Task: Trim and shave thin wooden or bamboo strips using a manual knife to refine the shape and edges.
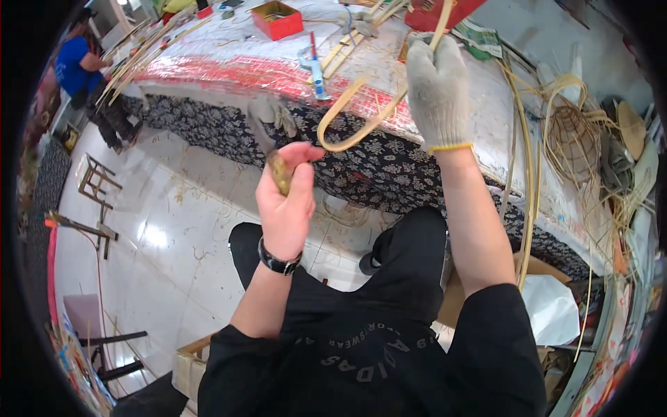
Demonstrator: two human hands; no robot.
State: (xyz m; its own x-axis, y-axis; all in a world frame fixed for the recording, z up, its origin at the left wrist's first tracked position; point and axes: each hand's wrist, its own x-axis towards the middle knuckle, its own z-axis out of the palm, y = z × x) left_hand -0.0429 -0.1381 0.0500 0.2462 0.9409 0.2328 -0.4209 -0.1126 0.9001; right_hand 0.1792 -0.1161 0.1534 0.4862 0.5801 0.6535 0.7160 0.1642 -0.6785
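While the left hand (283,201) clasps a tool (279,172), the right hand (438,87) sensibly grips the springy-looking strip (347,144) beyond its bend.

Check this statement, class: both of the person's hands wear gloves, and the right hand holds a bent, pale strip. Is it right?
Not quite: only the right hand wears a glove; the left hand is bare, as the head view shows. The right hand does hold a bent, pale strip.
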